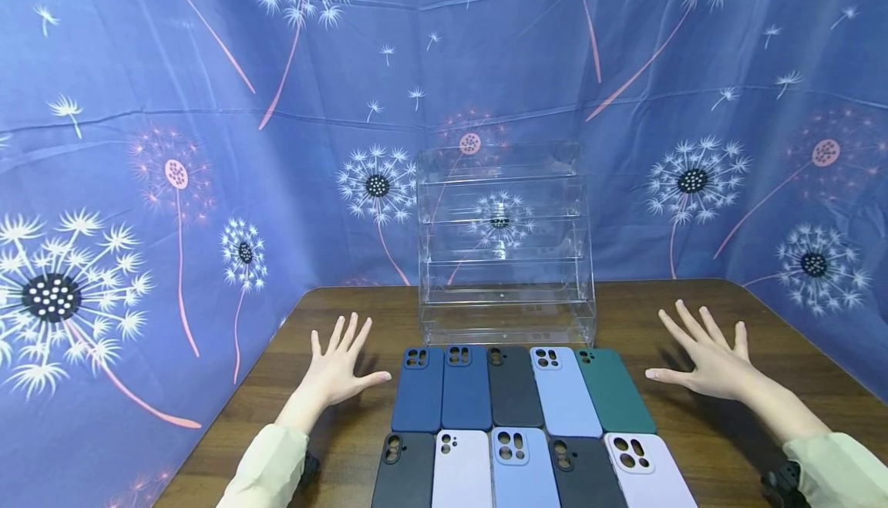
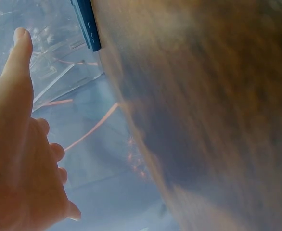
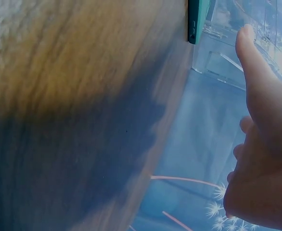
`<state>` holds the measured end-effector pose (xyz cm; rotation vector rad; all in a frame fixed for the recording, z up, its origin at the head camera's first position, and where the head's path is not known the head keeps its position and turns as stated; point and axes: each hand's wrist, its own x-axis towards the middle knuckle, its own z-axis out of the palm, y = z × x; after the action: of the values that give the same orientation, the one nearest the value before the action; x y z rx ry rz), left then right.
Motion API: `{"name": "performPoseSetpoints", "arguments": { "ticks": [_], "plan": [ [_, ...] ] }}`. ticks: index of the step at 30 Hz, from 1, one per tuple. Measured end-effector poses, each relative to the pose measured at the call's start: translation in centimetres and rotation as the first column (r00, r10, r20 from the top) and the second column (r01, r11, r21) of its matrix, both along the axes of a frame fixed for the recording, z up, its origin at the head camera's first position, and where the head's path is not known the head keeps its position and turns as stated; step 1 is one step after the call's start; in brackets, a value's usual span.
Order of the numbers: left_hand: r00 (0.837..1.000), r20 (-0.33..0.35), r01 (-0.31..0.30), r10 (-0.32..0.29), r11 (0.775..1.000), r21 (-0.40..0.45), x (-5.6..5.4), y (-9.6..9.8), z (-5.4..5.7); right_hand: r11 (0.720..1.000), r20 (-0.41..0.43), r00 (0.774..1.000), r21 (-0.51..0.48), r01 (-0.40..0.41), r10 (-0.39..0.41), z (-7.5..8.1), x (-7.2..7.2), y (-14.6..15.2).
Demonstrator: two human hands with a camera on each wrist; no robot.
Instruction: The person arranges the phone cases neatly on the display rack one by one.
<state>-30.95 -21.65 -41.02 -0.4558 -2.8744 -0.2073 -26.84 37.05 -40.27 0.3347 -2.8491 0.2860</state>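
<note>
Several phone cases lie in two rows on the wooden table. The back row runs from a dark blue phone case [image 1: 418, 392] past a black phone case [image 1: 515, 388] and a light blue phone case [image 1: 567, 396] to a green phone case [image 1: 616, 392]. In front lie more, among them a white phone case [image 1: 462, 469] and a pale lilac phone case [image 1: 652, 477]. My left hand [image 1: 340, 369] is spread left of the rows, holding nothing. To the right of the green case, my right hand [image 1: 718, 365] is likewise spread, fingers apart. Each wrist view shows its hand above the tabletop.
Behind the cases stands a clear acrylic tiered rack [image 1: 506, 292]. A blue curtain [image 1: 333, 138] with dandelion prints hangs around the back and sides of the wooden table [image 1: 361, 304].
</note>
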Motion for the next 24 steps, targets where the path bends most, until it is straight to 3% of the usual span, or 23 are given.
{"name": "performPoseSetpoints", "arguments": {
  "ticks": [9, 14, 19, 24],
  "plan": [
    [1.0, 0.004, 0.003, -0.003, 1.0, 0.011, -0.1, 0.0, 0.1, 1.0, -0.005, 1.0, 0.012, 0.013, -0.013, 0.2, 0.1, 0.1],
    [0.999, 0.0, 0.034, -0.034, 0.994, 0.102, -0.5, 0.0, 0.2, 0.999, 0.002, 1.0, -0.034, -0.016, 0.016, 0.5, 0.2, 0.1],
    [0.997, -0.011, 0.077, -0.076, 0.97, 0.232, -1.0, 0.1, 0.3, 0.992, 0.007, 0.996, -0.097, -0.084, 0.085, 1.1, 0.6, -0.1],
    [0.995, -0.038, 0.099, -0.091, 0.923, 0.371, -1.8, 0.5, 0.6, 0.978, -0.001, 0.99, -0.15, -0.142, 0.143, 1.1, 1.5, -0.6]
  ]
}}
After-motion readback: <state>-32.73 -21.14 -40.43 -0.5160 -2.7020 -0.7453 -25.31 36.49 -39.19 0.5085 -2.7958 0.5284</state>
